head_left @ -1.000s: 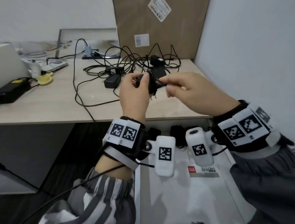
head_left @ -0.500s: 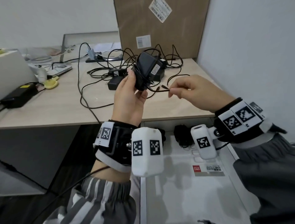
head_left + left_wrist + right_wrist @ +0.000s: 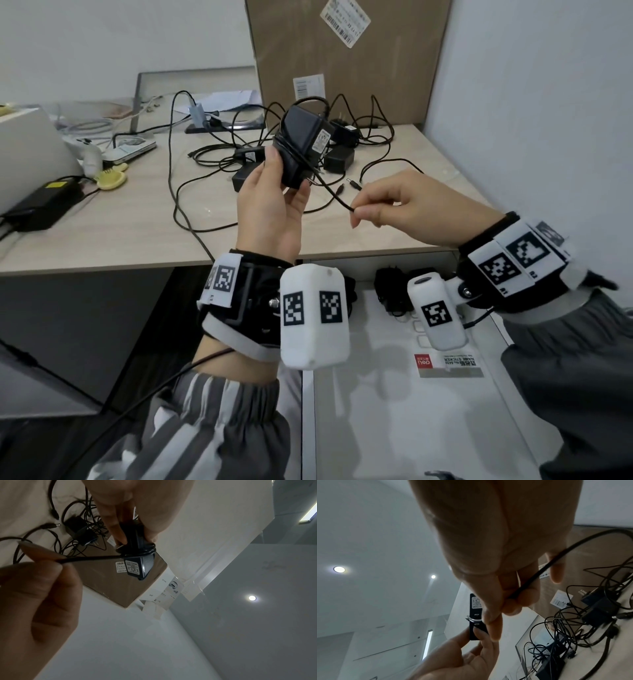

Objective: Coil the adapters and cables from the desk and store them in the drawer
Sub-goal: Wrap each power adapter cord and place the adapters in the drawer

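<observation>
Two hands up over near desk edge. Left hand [image 3: 270, 209] grips black adapter [image 3: 301, 145] low down, fingers curled round it; adapter stands tall, top tipped far. Cable [image 3: 330, 195] already looped round adapter middle. Loose tail runs right and near to right hand [image 3: 394, 205], pinched in fingertips [image 3: 510, 601]. Right hand nearer tail, so it likely winds next loop. Drawer [image 3: 394, 394] open below hands, near side.

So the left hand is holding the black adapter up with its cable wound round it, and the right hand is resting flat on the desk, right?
Not quite. The left hand does hold the black adapter up, cable wound round it, but the right hand isn't flat on the desk: it pinches the cable's loose end in the air, as the head view shows.
</observation>
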Action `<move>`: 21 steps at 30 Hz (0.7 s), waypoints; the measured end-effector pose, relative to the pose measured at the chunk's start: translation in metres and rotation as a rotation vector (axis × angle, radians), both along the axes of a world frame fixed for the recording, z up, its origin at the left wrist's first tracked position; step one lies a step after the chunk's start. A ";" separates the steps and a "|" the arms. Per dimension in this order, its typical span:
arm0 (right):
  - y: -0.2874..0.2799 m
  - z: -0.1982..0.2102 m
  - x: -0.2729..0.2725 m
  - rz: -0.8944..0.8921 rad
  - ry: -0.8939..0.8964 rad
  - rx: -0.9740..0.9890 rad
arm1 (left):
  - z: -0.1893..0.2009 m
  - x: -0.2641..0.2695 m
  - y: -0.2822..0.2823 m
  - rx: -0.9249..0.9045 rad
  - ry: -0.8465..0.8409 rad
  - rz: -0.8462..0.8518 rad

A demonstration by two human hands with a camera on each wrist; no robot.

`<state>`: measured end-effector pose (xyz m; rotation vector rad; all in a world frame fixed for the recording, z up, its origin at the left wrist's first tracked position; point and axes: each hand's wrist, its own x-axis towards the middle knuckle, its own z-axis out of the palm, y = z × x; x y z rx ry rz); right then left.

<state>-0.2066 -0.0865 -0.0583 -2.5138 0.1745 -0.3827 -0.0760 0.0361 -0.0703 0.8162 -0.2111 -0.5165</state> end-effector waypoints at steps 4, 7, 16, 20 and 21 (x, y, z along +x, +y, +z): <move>0.001 0.001 -0.001 -0.007 0.004 -0.005 | -0.001 0.001 0.000 0.011 -0.018 0.010; -0.003 -0.001 0.001 -0.043 -0.011 -0.004 | 0.000 0.000 0.000 -0.004 -0.012 -0.007; -0.014 -0.013 0.007 -0.195 -0.032 0.100 | 0.001 -0.017 0.005 0.277 -0.288 -0.386; -0.029 -0.011 0.001 -0.283 0.004 0.071 | -0.008 -0.016 0.008 0.550 -0.581 -0.361; -0.029 -0.010 -0.001 -0.287 0.014 0.068 | -0.008 -0.016 0.009 0.614 -0.620 -0.353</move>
